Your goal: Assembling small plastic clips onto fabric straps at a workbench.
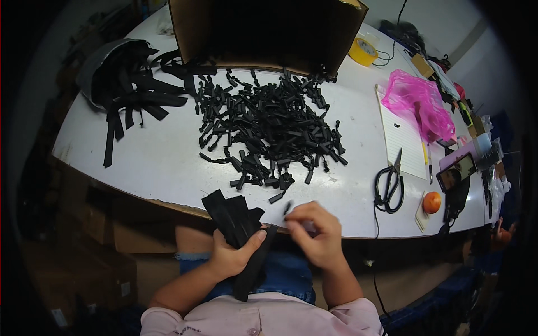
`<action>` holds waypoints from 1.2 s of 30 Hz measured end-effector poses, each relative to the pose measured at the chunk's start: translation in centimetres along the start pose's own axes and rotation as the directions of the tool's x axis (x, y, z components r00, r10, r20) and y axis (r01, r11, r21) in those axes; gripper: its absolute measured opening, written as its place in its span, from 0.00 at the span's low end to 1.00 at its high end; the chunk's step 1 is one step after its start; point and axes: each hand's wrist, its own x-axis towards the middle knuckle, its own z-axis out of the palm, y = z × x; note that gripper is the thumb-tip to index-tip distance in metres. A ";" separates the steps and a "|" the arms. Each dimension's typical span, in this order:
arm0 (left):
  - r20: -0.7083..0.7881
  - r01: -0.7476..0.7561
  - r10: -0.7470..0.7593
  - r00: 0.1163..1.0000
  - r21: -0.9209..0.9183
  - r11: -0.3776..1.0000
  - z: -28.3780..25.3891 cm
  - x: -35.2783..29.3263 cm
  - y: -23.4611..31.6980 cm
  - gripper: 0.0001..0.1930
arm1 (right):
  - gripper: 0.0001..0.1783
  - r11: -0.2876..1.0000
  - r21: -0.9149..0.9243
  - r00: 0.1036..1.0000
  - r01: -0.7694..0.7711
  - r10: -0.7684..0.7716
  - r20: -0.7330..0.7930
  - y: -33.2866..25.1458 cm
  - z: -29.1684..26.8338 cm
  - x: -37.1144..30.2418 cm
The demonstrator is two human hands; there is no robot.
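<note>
My left hand [234, 256] is closed around a bundle of black fabric strips [231, 217], fanned out at the top; one longer strip hangs down over my lap. To its right, my right hand [320, 232] pinches a small black pull tab [287, 208] at the table's front edge; motion blurs the tab. Just beyond both hands lies a big heap of small black pull tabs [274, 120], many with short cord loops. At the far left, more black strips [148, 96] spill from a grey bag [92, 70] onto the white table [151, 159].
An open cardboard box [347, 33] stands behind the heap. To the right are black-handled scissors [388, 187], a lined notepad [404, 143], a pink plastic bag [417, 101], an orange fruit [431, 202], a phone [457, 172] and a yellow tape roll [363, 52].
</note>
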 end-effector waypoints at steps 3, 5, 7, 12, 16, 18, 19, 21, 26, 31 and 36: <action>0.054 0.013 -0.014 0.998 0.018 1.000 0.1 -0.3 0.0 0.05 | 0.08 0.996 0.046 0.989 0.081 -0.086 0.121 -0.6 0.6 -0.3; 0.076 0.007 -0.008 0.997 0.013 1.000 0.0 -0.5 -0.1 0.06 | 0.08 0.993 0.049 0.985 0.104 -0.109 0.132 -0.5 0.6 -0.3; 0.115 -0.003 0.000 0.993 0.028 1.000 -0.2 -0.4 -0.2 0.06 | 0.09 0.979 -0.010 0.967 0.201 -0.197 0.161 -0.4 0.5 -0.1; 0.109 -0.047 0.050 0.993 -0.027 0.999 -0.3 -0.1 -0.8 0.06 | 0.09 0.994 0.070 0.982 0.087 -0.098 0.162 -0.6 0.7 -0.1; 0.070 -0.052 0.052 0.996 0.001 0.999 -0.2 -0.1 0.2 0.05 | 0.08 0.994 0.091 0.974 0.068 -0.086 0.212 -0.5 0.5 0.2; 0.078 -0.046 0.047 0.996 -0.005 0.999 -0.2 0.0 0.6 0.06 | 0.09 0.991 0.124 0.973 0.049 -0.075 0.216 -0.5 0.5 0.3; 0.087 -0.040 0.040 0.995 -0.009 0.999 -0.2 0.1 0.8 0.06 | 0.09 0.987 0.159 0.974 0.029 -0.064 0.220 -0.6 0.5 0.3; 0.120 -0.064 0.059 0.991 0.039 0.997 -0.3 0.2 0.9 0.06 | 0.10 0.991 0.125 0.971 0.053 -0.080 0.227 -0.7 0.4 0.3; 0.063 -0.060 0.059 0.996 0.014 0.998 -0.3 -0.3 0.3 0.06 | 0.11 0.984 -0.003 0.952 0.179 -0.173 0.253 -0.8 0.9 0.4; 0.007 -0.008 0.009 1.000 -0.143 0.990 -0.1 -0.6 0.3 0.08 | 0.07 0.991 0.136 0.998 -0.021 0.030 -0.062 -0.6 3.3 -1.5; 0.045 -0.190 0.187 0.981 0.075 0.979 -0.4 -0.5 -0.1 0.08 | 0.04 0.970 0.238 0.993 0.044 -0.016 -0.120 0.1 4.6 -2.2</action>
